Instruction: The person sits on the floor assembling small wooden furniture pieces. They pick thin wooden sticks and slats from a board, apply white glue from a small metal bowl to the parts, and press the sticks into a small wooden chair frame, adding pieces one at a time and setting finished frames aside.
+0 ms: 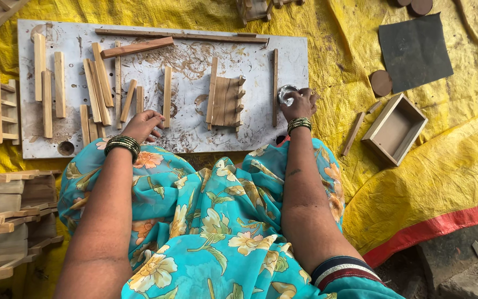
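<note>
1. Left hand (pixel 142 124) stretched forward over the near edge of a white board (pixel 250 55), fingers curled loosely down onto its surface, nothing clearly pinched; green bangles at the wrist.
2. Right hand (pixel 299 104) reaching to the board's right end, fingers closed around a small shiny metal container (pixel 286 95) resting on the board; same kind of bangles at that wrist.
3. Between the hands, a small slatted wooden panel (pixel 227 101) lying flat on the board, one upright strip (pixel 275 86) just left of the container.
4. Left of the left hand, many loose wooden strips (pixel 98 88) scattered over the board, some overlapping.
5. Right of the board, on the yellow tarp (pixel 443 149), an open wooden box (pixel 395 128), a dark sheet (pixel 414 51) and a round wooden disc (pixel 381 83), well apart from both hands.
6. At the far left, stacked wooden crates (pixel 1 221).
</note>
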The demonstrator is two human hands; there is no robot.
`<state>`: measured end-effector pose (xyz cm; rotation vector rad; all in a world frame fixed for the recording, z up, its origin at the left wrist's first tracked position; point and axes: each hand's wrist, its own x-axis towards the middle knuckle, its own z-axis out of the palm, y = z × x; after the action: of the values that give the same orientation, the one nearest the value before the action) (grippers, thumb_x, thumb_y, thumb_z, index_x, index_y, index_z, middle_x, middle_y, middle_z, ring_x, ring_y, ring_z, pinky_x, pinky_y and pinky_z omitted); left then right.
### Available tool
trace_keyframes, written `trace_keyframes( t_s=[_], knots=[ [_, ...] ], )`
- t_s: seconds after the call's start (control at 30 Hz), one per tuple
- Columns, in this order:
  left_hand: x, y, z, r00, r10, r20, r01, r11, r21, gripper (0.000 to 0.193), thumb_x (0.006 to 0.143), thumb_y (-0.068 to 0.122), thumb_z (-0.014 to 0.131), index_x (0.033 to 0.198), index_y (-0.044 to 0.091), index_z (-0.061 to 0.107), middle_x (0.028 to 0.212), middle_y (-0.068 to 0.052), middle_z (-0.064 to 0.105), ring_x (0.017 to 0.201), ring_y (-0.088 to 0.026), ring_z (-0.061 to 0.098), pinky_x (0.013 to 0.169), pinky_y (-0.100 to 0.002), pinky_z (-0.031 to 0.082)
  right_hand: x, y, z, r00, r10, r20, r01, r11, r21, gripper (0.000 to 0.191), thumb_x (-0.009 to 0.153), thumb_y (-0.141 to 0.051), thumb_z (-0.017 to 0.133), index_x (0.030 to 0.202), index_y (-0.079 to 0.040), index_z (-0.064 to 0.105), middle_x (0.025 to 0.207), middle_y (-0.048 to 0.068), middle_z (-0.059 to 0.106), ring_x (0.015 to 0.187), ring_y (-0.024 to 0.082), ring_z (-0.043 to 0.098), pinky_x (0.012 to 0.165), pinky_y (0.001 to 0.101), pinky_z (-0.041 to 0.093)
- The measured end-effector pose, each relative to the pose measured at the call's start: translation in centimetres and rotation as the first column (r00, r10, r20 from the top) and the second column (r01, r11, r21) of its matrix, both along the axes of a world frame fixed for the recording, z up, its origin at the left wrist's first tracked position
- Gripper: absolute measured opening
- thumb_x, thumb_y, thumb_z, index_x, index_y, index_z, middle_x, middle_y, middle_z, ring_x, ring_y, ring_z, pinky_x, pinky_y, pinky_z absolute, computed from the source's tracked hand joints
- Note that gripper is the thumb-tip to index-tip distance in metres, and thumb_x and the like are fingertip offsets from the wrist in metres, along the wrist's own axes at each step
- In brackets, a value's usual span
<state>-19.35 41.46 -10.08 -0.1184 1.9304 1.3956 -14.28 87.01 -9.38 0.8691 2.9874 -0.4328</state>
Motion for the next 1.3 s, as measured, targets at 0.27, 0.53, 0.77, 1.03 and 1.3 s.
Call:
trace_keyframes(
  t_s=[0.27, 0.53, 0.77, 1.03, 1.3],
  knots=[
    [-0.1, 0.2, -0.1, 1.0, -0.008, -0.013, 0.008, 1.0, -0.021, 0.033, 0.099, 0.037, 0.057, 0.115, 0.009, 0.066, 0.1, -0.003, 0.07, 0.076, -0.013, 0.065, 0.058, -0.028, 0.053, 0.0, 3.0, -0.8, 0.828, -0.471, -0.303, -0.156, 0.326, -0.933, 0.052, 0.072, 0.014, 0.053, 0.116, -0.003, 0.075, 0.114, 0.011, 0.069, 0.085, 0.024, 0.046, 0.07, 0.0399, 0.035],
    [-0.3, 0.2, -0.2, 0.999, -0.017, -0.037, 0.016, 0.999, -0.034, 0.032, 0.099, 0.038, 0.057, 0.111, 0.009, 0.064, 0.099, -0.002, 0.069, 0.074, -0.014, 0.067, 0.057, -0.029, 0.053, 0.3, 1.0, 0.1, 0.863, -0.421, -0.279, -0.353, -0.108, -0.929, 0.049, 0.07, 0.018, 0.047, 0.109, -0.001, 0.07, 0.108, 0.01, 0.07, 0.098, 0.024, 0.065, 0.084, 0.039, 0.058],
    [-0.1, 0.5, -0.2, 1.0, 0.007, -0.03, -0.008, 0.999, -0.034, 0.03, 0.099, 0.039, 0.059, 0.109, 0.011, 0.065, 0.097, -0.001, 0.071, 0.073, -0.012, 0.067, 0.058, -0.029, 0.053, -1.5, -6.0, -1.8, 0.773, 0.202, -0.602, -0.504, 0.772, -0.388, 0.068, 0.064, 0.022, 0.039, 0.111, -0.009, 0.078, 0.121, 0.008, 0.062, 0.118, 0.024, 0.06, 0.093, 0.03, 0.051],
    [-0.3, 0.6, -0.1, 0.999, -0.01, -0.033, 0.009, 1.0, -0.029, 0.03, 0.099, 0.039, 0.058, 0.109, 0.012, 0.066, 0.098, 0.0, 0.071, 0.072, -0.012, 0.066, 0.057, -0.028, 0.053, -1.8, -7.1, -3.1, 0.762, 0.269, -0.589, -0.523, 0.792, -0.316, 0.072, 0.061, 0.022, 0.04, 0.11, -0.015, 0.078, 0.122, 0.008, 0.061, 0.12, 0.028, 0.055, 0.096, 0.0335, 0.049],
    [-0.4, 0.5, -0.3, 0.999, -0.019, -0.039, 0.018, 1.0, -0.02, 0.03, 0.1, 0.039, 0.057, 0.108, 0.011, 0.066, 0.098, -0.001, 0.071, 0.072, -0.012, 0.068, 0.055, -0.028, 0.052, -1.4, -7.5, -2.8, 0.811, 0.289, -0.51, -0.449, 0.865, -0.225, 0.075, 0.063, 0.021, 0.042, 0.113, -0.023, 0.077, 0.122, 0.005, 0.061, 0.111, 0.029, 0.053, 0.092, 0.0366, 0.05]
  ],
)
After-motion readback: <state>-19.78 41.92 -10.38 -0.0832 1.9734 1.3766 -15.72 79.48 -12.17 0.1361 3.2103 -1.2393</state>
